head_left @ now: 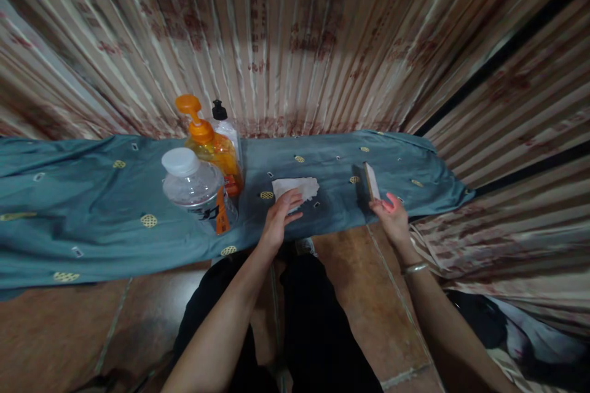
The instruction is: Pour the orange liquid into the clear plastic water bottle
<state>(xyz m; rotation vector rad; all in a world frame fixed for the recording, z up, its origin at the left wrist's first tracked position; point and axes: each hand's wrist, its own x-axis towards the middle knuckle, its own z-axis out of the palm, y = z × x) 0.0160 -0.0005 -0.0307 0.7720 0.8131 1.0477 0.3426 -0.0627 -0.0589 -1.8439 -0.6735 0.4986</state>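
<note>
My left hand (280,215) reaches over the front of the cloth-covered surface with its fingers stretched out. Beneath its fingertips lies a crumpled white piece (299,184), either paper tissue or thin cloth, with a ragged right edge. I cannot tell whether the fingers touch it. My right hand (393,218), with a bracelet on the wrist, pinches the near end of a thin, flat white bar with a brownish edge (371,182). The bar is tilted up and points away from me; its exact kind does not show.
A clear bottle with a white cap (193,187), an orange pump bottle (216,150) and a black-topped bottle (229,129) stand left of my hands. The teal cloth (120,196) drapes the narrow surface. Pleated curtains (295,43) hang behind and to the right; tiled floor (364,295) lies below.
</note>
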